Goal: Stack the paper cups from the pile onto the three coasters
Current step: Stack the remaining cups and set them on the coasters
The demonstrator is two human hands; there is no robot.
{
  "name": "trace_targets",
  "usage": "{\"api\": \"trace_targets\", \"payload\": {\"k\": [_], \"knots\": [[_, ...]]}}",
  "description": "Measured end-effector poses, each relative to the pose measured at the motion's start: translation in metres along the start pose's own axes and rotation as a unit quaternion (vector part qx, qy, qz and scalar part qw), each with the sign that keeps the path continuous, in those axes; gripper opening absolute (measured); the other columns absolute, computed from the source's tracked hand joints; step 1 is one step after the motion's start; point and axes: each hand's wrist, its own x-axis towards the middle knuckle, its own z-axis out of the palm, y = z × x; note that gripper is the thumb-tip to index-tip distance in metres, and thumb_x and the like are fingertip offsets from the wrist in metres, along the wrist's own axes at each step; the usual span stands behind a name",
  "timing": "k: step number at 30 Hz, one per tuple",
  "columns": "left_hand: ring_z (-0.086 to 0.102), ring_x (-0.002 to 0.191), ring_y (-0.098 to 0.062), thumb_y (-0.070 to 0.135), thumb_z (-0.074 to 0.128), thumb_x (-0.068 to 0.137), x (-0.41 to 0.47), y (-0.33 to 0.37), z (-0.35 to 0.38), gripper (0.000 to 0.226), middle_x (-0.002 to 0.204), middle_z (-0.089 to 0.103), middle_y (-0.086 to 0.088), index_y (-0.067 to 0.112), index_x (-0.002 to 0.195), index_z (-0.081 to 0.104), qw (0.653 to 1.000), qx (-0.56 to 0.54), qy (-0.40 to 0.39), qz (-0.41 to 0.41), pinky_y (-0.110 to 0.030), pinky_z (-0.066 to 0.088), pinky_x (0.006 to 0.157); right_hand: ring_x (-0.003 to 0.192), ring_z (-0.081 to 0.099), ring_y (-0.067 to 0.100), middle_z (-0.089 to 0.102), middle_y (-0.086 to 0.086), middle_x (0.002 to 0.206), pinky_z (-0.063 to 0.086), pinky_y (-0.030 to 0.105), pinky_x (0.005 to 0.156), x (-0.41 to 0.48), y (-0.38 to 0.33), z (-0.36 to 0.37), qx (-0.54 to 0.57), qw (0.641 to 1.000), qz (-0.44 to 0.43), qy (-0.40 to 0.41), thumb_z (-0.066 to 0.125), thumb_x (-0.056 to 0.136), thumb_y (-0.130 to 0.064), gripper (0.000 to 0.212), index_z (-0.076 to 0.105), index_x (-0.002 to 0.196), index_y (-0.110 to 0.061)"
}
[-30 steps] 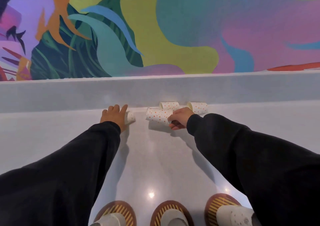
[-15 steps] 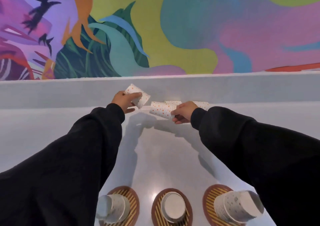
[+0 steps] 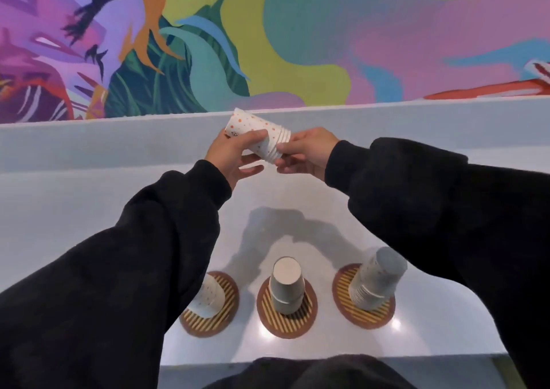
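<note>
- Paper, thin and dotted, made up the nested cups [image 3: 259, 134]. They were held in the air over the back of the counter [image 3: 297, 210], well apart from the coasters. The bundle lay tilted, with bases toward the upper left and rims toward the right.
- The left hand [image 3: 230, 156] gripped the body of the bundle, thumb laid across its near side and fingers curled beneath. Its lower fingers hung loosely spread.
- The right hand [image 3: 306, 153] pinched the rim end with its fingertips [image 3: 282, 150]. Whether it was pressing the cups together or peeling one off could not be told.
- Upturned stacks already stood on all three coasters:
  - the left stack [image 3: 208, 299], half hidden by the left sleeve, on the left coaster [image 3: 226, 314];
  - the middle stack [image 3: 287, 284] on the middle coaster [image 3: 309, 314];
  - the right stack [image 3: 375, 281], seemingly the one with the most cups, on the right coaster [image 3: 384, 311].
- The step looked like squaring the bundle before carrying it down.
- Doing it well called for light pressure, since thin walls dent easily, and for seating the rims evenly so nothing slid out on the way.
- Next, the bundle needed turning mouth-down and lowering straight over a stack, probably one of the shorter ones.
- The main risk seemed to be a sleeve brushing the left stack, or a crooked descent tipping a stack off its coaster.
</note>
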Motion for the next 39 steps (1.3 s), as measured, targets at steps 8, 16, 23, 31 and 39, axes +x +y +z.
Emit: {"api": "trace_targets", "payload": {"k": [8, 16, 23, 31, 39], "knots": [[0.075, 0.099, -0.028, 0.017, 0.087, 0.078, -0.046, -0.021, 0.004, 0.063, 0.121, 0.072, -0.008, 0.017, 0.132, 0.055, 0.998, 0.041, -0.036, 0.038, -0.043, 0.062, 0.079, 0.076, 0.075, 0.023, 0.074, 0.02, 0.092, 0.066, 0.035, 0.079, -0.059, 0.025, 0.023, 0.024, 0.999, -0.02, 0.04, 0.069, 0.094, 0.002, 0.021, 0.066, 0.114, 0.007], [0.066, 0.1, -0.002, 0.053, 0.092, 0.064, -0.101, -0.065, -0.004, 0.068, 0.113, 0.071, 0.019, 0.038, 0.124, 0.064, 0.94, 0.315, -0.105, 0.074, -0.025, 0.055, 0.083, 0.111, 0.066, 0.008, 0.068, -0.016, 0.126, 0.061, 0.034, 0.095, -0.122, 0.093, 0.015, -0.255, 0.958, -0.083, 0.101, 0.093, 0.075, -0.036, 0.066, 0.063, 0.134, -0.031], [0.058, 0.103, 0.006, 0.049, 0.088, 0.072, -0.134, -0.109, -0.006, 0.064, 0.12, 0.066, 0.023, 0.041, 0.13, 0.061, 0.919, 0.373, -0.115, 0.053, -0.019, 0.044, 0.079, 0.116, 0.063, 0.0, 0.068, -0.025, 0.125, 0.055, 0.034, 0.099, -0.155, 0.149, 0.009, -0.241, 0.965, -0.059, 0.083, 0.091, 0.077, -0.033, 0.06, 0.062, 0.128, -0.045], [0.054, 0.101, 0.009, 0.044, 0.091, 0.071, -0.143, -0.159, -0.003, 0.068, 0.119, 0.064, 0.018, 0.039, 0.13, 0.058, 0.907, 0.413, -0.073, 0.038, -0.029, 0.047, 0.087, 0.129, 0.055, -0.002, 0.061, -0.026, 0.136, 0.048, 0.035, 0.111, -0.15, 0.207, 0.012, -0.238, 0.968, -0.018, 0.074, 0.084, 0.085, -0.025, 0.063, 0.052, 0.136, -0.048], [0.053, 0.105, -0.01, 0.039, 0.091, 0.072, -0.141, -0.187, -0.002, 0.074, 0.12, 0.057, 0.017, 0.032, 0.136, 0.054, 0.909, 0.415, -0.043, 0.01, -0.025, 0.044, 0.089, 0.137, 0.054, 0.011, 0.061, -0.013, 0.143, 0.049, 0.041, 0.113, -0.14, 0.23, 0.012, -0.214, 0.975, 0.007, 0.066, 0.079, 0.088, -0.012, 0.067, 0.052, 0.143, -0.037]]}}
